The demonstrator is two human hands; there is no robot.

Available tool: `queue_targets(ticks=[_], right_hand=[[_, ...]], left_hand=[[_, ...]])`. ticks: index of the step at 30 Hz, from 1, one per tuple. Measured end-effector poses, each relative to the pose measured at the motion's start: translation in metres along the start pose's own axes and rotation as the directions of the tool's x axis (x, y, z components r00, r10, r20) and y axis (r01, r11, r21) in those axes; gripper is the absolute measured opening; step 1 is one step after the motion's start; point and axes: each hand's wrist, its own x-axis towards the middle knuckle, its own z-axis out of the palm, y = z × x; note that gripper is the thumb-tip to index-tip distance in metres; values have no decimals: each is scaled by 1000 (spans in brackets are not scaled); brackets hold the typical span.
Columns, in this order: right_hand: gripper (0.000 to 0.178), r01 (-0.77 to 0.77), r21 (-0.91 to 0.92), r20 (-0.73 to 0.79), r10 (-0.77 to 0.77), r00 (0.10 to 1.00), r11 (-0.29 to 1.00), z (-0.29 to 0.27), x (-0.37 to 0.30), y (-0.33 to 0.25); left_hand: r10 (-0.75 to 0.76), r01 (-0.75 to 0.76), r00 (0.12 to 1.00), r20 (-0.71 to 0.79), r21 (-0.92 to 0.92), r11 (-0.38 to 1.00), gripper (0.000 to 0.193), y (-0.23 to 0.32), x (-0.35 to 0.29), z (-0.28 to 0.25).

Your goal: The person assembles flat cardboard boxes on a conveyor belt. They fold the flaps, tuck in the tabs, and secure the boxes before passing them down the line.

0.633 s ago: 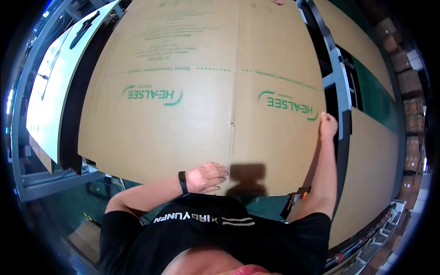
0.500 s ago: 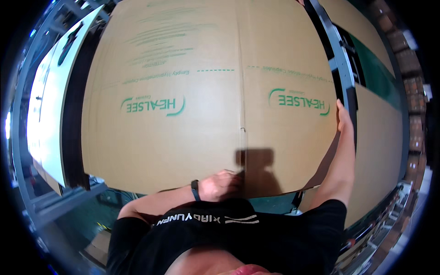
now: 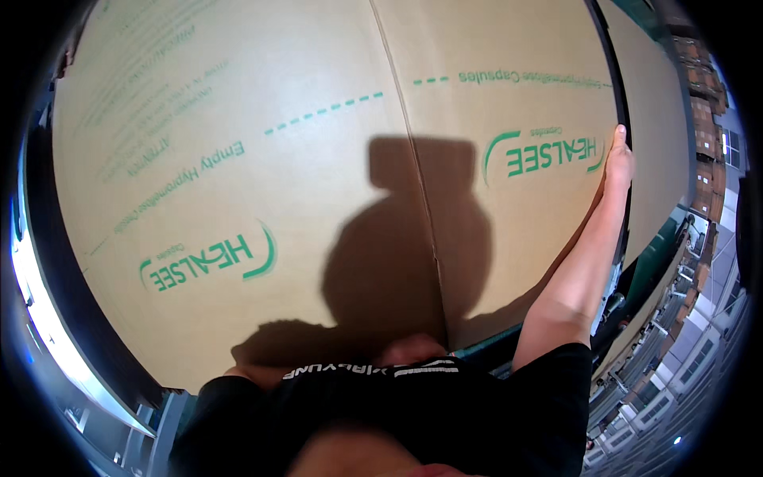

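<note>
A large flattened cardboard carton with green print fills most of the view, and a crease runs down it toward me. My right hand is at its right edge, thumb along the top side and the other fingers mostly hidden; it appears to grip that edge. Close to my body, at the near edge, my left hand is blurred and partly covered. Its fingers cannot be made out. A dark shadow of my head and shoulders falls across the carton's near middle.
A dark rail runs beside the carton's right edge, with more brown cardboard beyond it. Stacked boxes line the far right. On the left lie a dark strip and a bright white panel. Machine parts stand at the lower right.
The view has shifted closer over the carton and turned, so its print looks larger and slanted. My left hand has gone from plain sight to mostly hidden. My right hand remains at the right edge.
</note>
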Motion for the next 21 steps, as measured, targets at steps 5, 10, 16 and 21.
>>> queue_targets(ticks=[5, 10, 16, 21], right_hand=[[73, 15, 104, -26, -12, 1000, 994, 4, -14, -3], [65, -1, 372, 84, -32, 996, 928, 19, 9, 20], [62, 13, 161, 132, -35, 991, 987, 11, -3, 5], [61, 94, 236, 179, -139, 974, 967, 16, 7, 9]], left_hand=[[-57, 59, 998, -39, 57, 997, 29, 71, 20, -16], [86, -62, 995, -52, 357, 932, 37, 71, 23, -5], [568, -178, 820, -74, 909, 376, 58, 96, 41, 0], [490, -50, 855, -172, 912, 407, 67, 108, 40, 17]])
